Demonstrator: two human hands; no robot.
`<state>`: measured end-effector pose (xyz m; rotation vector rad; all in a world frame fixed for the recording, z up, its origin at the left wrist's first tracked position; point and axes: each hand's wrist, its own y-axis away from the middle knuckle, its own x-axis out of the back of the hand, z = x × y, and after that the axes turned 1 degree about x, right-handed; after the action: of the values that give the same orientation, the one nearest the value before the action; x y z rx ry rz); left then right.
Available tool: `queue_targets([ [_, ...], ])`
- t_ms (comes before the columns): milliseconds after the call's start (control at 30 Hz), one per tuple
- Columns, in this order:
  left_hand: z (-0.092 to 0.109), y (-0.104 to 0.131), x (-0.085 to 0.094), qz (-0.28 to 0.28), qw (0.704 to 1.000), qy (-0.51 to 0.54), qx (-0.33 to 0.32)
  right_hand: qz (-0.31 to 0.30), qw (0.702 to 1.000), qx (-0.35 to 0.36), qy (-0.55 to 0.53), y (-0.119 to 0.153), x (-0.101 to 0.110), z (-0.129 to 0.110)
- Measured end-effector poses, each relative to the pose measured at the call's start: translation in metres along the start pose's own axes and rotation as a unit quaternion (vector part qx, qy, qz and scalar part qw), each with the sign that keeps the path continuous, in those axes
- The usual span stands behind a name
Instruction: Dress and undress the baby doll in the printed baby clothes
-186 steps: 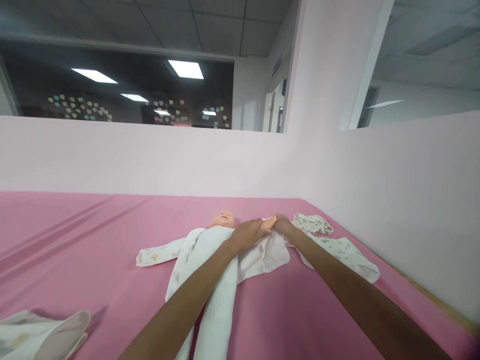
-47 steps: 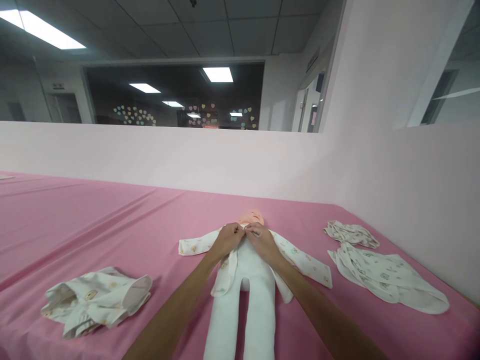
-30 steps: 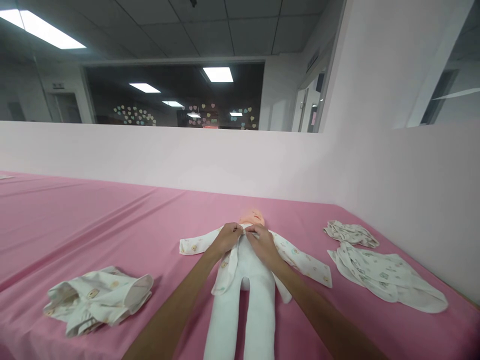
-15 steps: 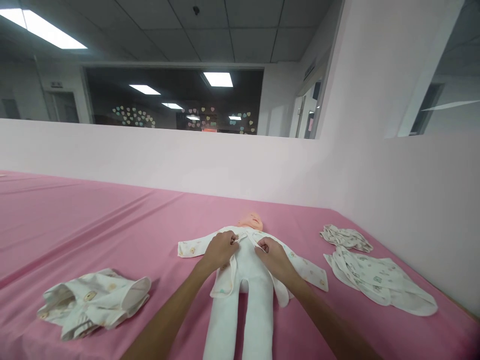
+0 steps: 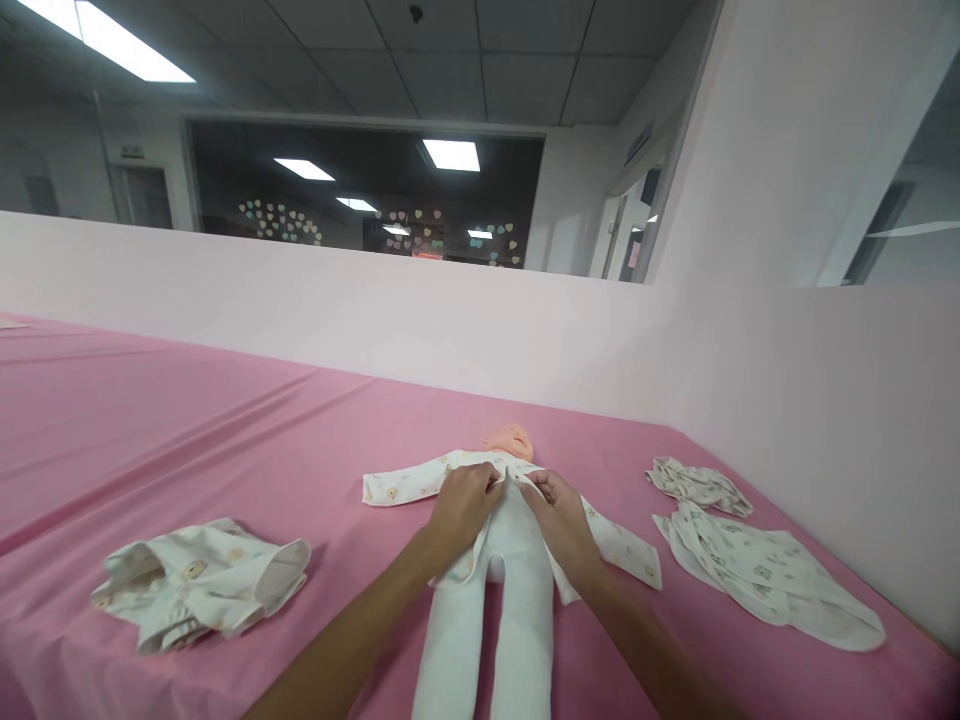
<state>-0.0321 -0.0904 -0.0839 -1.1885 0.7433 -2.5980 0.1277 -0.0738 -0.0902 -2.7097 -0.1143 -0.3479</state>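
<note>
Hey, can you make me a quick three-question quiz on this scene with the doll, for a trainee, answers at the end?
1. True or false: the shirt is fully closed over the doll's chest.
2. What do the left hand and right hand hold? A) the shirt's front edges B) the doll's head C) the doll's legs
3. On the right lie a small cloth and a large cloth. Which is farther from the camera?

Key: 1. False. 2. A. 3. The small cloth.
</note>
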Motion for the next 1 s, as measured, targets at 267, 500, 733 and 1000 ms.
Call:
queue_targets([
  [267,-0.007,-0.001,-0.008,-0.004,0.999,-0.047,-0.019,0.020,0.999,0.035,0.005,0.006,-0.012,0.002],
  [500,-0.007,-0.001,-0.008,-0.031,0.997,-0.072,-0.011,0.018,0.992,0.094,0.079,0.011,-0.017,-0.001],
  [733,-0.007,-0.002,-0.006,-0.023,1.000,-0.015,-0.013,0.005,0.989,0.092,0.111,0.013,-0.017,-0.002],
  [1000,-0.013,-0.010,0.020,-0.172,0.962,0.207,0.052,-0.003,0.981,0.125,0.146,0.016,-0.018,0.004],
])
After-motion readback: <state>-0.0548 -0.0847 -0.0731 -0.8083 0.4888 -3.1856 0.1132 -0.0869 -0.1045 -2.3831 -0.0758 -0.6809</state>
